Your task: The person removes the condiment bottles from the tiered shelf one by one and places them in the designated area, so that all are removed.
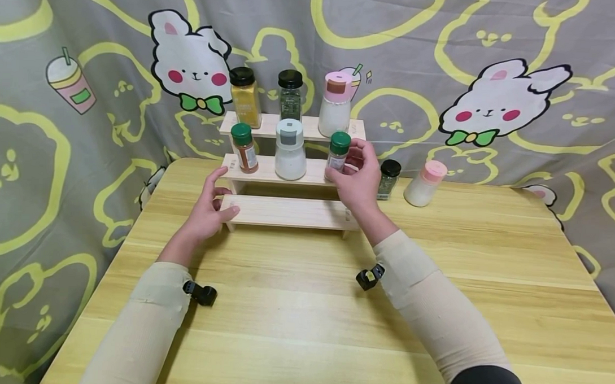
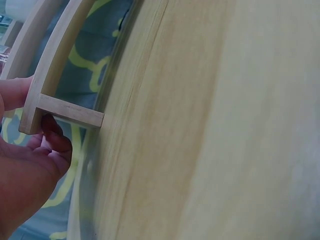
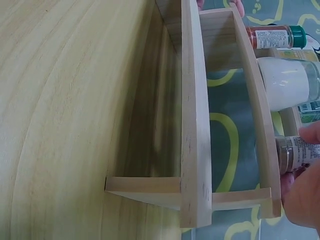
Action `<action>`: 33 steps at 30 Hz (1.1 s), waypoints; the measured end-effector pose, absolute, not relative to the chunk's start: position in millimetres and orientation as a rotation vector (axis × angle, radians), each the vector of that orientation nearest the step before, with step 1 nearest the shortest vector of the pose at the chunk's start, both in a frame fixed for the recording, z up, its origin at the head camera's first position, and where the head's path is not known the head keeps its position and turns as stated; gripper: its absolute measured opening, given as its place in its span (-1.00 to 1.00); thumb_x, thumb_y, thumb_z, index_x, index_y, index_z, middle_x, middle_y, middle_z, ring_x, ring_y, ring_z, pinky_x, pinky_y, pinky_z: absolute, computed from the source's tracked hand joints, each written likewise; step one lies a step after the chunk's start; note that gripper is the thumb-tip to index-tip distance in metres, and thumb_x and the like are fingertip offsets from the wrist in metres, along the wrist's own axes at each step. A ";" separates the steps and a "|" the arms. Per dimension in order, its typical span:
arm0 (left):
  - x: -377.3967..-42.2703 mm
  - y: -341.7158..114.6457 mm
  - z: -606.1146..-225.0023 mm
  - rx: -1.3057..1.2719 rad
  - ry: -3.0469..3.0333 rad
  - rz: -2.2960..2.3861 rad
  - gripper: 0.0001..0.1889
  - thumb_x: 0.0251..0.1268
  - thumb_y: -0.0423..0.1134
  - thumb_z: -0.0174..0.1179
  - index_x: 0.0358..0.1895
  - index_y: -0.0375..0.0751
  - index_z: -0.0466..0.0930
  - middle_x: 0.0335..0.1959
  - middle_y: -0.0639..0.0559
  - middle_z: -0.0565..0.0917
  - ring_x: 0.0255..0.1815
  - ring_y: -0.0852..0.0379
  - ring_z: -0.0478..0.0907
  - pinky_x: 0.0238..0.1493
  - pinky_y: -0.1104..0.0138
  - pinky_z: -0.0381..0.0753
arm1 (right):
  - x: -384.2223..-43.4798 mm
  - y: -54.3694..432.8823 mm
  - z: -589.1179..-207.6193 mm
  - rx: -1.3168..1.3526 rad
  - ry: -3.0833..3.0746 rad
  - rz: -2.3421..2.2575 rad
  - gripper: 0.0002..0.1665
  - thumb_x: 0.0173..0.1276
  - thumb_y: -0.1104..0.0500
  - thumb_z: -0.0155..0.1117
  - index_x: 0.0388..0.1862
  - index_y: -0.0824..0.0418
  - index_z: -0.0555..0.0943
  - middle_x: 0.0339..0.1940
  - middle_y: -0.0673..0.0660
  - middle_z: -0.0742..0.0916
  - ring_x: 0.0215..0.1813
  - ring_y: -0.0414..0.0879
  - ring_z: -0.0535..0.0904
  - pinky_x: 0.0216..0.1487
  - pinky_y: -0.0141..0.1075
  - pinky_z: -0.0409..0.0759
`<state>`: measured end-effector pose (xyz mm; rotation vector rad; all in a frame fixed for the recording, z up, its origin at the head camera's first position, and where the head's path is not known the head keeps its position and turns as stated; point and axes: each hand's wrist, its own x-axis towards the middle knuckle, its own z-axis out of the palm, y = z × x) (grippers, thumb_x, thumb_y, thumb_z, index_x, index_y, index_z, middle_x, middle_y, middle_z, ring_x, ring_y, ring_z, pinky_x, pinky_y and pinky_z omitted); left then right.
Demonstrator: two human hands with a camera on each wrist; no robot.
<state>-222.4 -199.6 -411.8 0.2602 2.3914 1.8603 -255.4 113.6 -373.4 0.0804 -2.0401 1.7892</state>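
Observation:
A three-step wooden spice rack (image 1: 286, 212) stands on the table. My left hand (image 1: 205, 212) grips the left end of its lowest step; in the left wrist view the thumb lies over the board (image 2: 60, 55) and the fingers curl beneath. My right hand (image 1: 361, 181) pinches a green-capped spice jar (image 1: 340, 141) upright at the right end of the middle step. In the right wrist view the jar's labelled body (image 3: 301, 151) shows between thumb and fingers. Beside it on that step are a white-capped shaker (image 1: 290, 157) and a green-capped jar of red spice (image 1: 247, 155).
The top step bears a black-capped yellow spice jar (image 1: 246, 102), a black-capped jar of green herbs (image 1: 290, 98) and a pink-capped shaker (image 1: 334, 111). Right of the rack, on the table (image 1: 293, 316), stand another black-capped jar (image 1: 388, 180) and another pink-capped shaker (image 1: 423, 187). A patterned curtain (image 1: 394, 42) hangs behind.

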 end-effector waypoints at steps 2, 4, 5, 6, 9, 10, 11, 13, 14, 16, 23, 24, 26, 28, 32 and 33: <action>-222.6 -199.9 -412.7 0.262 2.394 1.862 -0.08 0.31 -0.61 0.15 0.60 0.06 -0.11 0.21 -0.46 0.27 -0.08 -0.20 0.41 -0.25 0.36 0.48 | -254.1 114.5 -373.0 0.082 -2.042 1.779 -0.31 0.01 0.48 0.50 0.13 0.19 0.47 -0.04 0.17 0.59 -0.03 -0.02 0.60 0.03 -0.20 0.60; -222.9 -200.4 -413.5 0.269 2.399 1.864 -0.08 0.31 -0.62 0.15 0.60 0.05 -0.11 0.21 -0.47 0.27 -0.06 -0.21 0.40 -0.22 0.37 0.48 | -252.7 115.5 -372.6 0.080 -2.040 1.776 -0.30 0.00 0.48 0.50 0.13 0.19 0.47 -0.04 0.17 0.59 -0.03 -0.03 0.60 0.02 -0.20 0.60; -223.0 -200.6 -414.1 0.271 2.400 1.865 -0.08 0.31 -0.62 0.15 0.59 0.04 -0.11 0.21 -0.47 0.27 -0.06 -0.21 0.40 -0.21 0.37 0.48 | -251.9 116.1 -372.4 0.077 -2.038 1.776 -0.30 0.00 0.49 0.50 0.13 0.19 0.47 -0.04 0.17 0.59 -0.04 -0.03 0.60 0.02 -0.20 0.61; -223.2 -200.8 -414.8 0.274 2.401 1.866 -0.08 0.31 -0.62 0.15 0.59 0.03 -0.11 0.21 -0.47 0.27 -0.06 -0.21 0.40 -0.21 0.37 0.48 | -251.2 116.7 -372.4 0.075 -2.037 1.776 -0.30 0.00 0.49 0.50 0.12 0.19 0.47 -0.04 0.17 0.59 -0.04 -0.03 0.60 0.01 -0.20 0.61; -223.2 -201.4 -415.8 0.284 2.407 1.864 -0.08 0.31 -0.63 0.14 0.59 0.02 -0.12 0.21 -0.47 0.27 -0.05 -0.21 0.40 -0.21 0.38 0.48 | -248.9 118.8 -371.6 0.075 -2.024 1.785 -0.30 -0.02 0.50 0.50 0.12 0.21 0.48 -0.05 0.18 0.59 -0.05 -0.01 0.60 0.01 -0.20 0.61; -223.1 -201.5 -416.0 0.285 2.409 1.863 -0.08 0.31 -0.63 0.14 0.59 0.02 -0.11 0.21 -0.47 0.27 -0.05 -0.21 0.40 -0.20 0.37 0.48 | -248.2 119.7 -371.2 0.077 -2.018 1.788 -0.30 -0.03 0.51 0.50 0.12 0.22 0.48 -0.05 0.19 0.60 -0.05 -0.01 0.60 0.00 -0.19 0.61; -223.0 -201.6 -416.1 0.289 2.410 1.863 -0.08 0.31 -0.63 0.14 0.59 0.02 -0.11 0.21 -0.47 0.27 -0.05 -0.21 0.39 -0.20 0.37 0.48 | -247.4 120.6 -370.7 0.079 -2.013 1.791 -0.30 -0.03 0.52 0.50 0.12 0.22 0.48 -0.05 0.19 0.60 -0.05 0.00 0.60 0.00 -0.19 0.61; -222.7 -201.9 -415.7 0.293 2.410 1.865 -0.08 0.31 -0.62 0.15 0.59 0.03 -0.11 0.21 -0.47 0.27 -0.04 -0.22 0.39 -0.20 0.37 0.47 | -244.8 122.1 -368.3 0.071 -2.011 1.791 -0.30 -0.03 0.52 0.49 0.12 0.22 0.49 -0.06 0.18 0.59 -0.05 0.00 0.59 0.01 -0.19 0.61; -222.5 -202.1 -415.3 0.295 2.407 1.868 -0.08 0.31 -0.62 0.15 0.59 0.03 -0.11 0.21 -0.47 0.27 -0.04 -0.22 0.39 -0.20 0.37 0.48 | -242.7 122.5 -366.0 0.067 -2.012 1.791 -0.30 -0.02 0.53 0.49 0.12 0.23 0.49 -0.05 0.19 0.59 -0.04 0.01 0.59 0.02 -0.18 0.60; -222.5 -202.4 -415.2 0.298 2.403 1.873 -0.07 0.31 -0.62 0.15 0.60 0.06 -0.12 0.21 -0.47 0.27 -0.04 -0.22 0.40 -0.19 0.37 0.48 | -237.1 122.7 -359.7 0.056 -2.014 1.793 -0.31 -0.01 0.56 0.47 0.13 0.27 0.49 -0.05 0.21 0.59 -0.03 0.04 0.58 0.03 -0.15 0.59; -227.2 -204.8 -422.4 0.301 2.411 1.868 -0.06 0.31 -0.62 0.16 0.60 0.08 -0.13 0.22 -0.46 0.27 -0.03 -0.23 0.40 -0.19 0.36 0.49 | -231.8 130.1 -358.2 0.050 -2.013 1.788 -0.27 -0.02 0.57 0.49 0.16 0.32 0.46 -0.03 0.24 0.57 0.00 0.09 0.56 0.06 -0.11 0.58; -229.0 -205.5 -425.3 0.298 2.415 1.865 -0.06 0.31 -0.61 0.16 0.60 0.09 -0.13 0.22 -0.46 0.27 -0.03 -0.23 0.40 -0.19 0.36 0.48 | -232.6 132.0 -359.9 0.050 -2.010 1.790 -0.27 -0.03 0.57 0.50 0.15 0.31 0.46 -0.03 0.23 0.57 -0.01 0.08 0.57 0.05 -0.13 0.58; -233.3 -207.5 -432.3 0.295 2.421 1.859 -0.05 0.32 -0.61 0.16 0.60 0.12 -0.12 0.23 -0.45 0.27 -0.03 -0.23 0.40 -0.19 0.36 0.48 | -233.6 135.8 -363.2 0.053 -2.002 1.796 -0.26 -0.04 0.55 0.52 0.14 0.27 0.48 -0.04 0.20 0.57 -0.02 0.05 0.57 0.04 -0.15 0.59; -237.3 -209.2 -439.1 0.293 2.428 1.856 -0.04 0.32 -0.60 0.17 0.60 0.16 -0.13 0.23 -0.44 0.27 -0.04 -0.22 0.41 -0.20 0.36 0.49 | -233.6 139.1 -365.2 0.063 -1.992 1.802 -0.27 -0.05 0.54 0.53 0.12 0.25 0.48 -0.05 0.18 0.57 -0.04 0.03 0.57 0.03 -0.17 0.59; -238.8 -209.7 -442.0 0.299 2.432 1.859 -0.02 0.32 -0.58 0.19 0.60 0.22 -0.13 0.23 -0.41 0.28 -0.05 -0.22 0.42 -0.20 0.36 0.50 | -231.6 144.4 -366.9 0.079 -1.978 1.803 -0.28 -0.06 0.53 0.54 0.10 0.23 0.49 -0.06 0.18 0.57 -0.05 0.04 0.58 0.04 -0.17 0.60; -238.5 -209.4 -441.9 0.299 2.433 1.860 -0.02 0.32 -0.57 0.20 0.60 0.24 -0.13 0.22 -0.41 0.28 -0.06 -0.22 0.42 -0.21 0.35 0.50 | -230.9 145.4 -366.8 0.082 -1.976 1.804 -0.28 -0.06 0.54 0.54 0.10 0.23 0.49 -0.06 0.18 0.57 -0.05 0.04 0.57 0.04 -0.16 0.60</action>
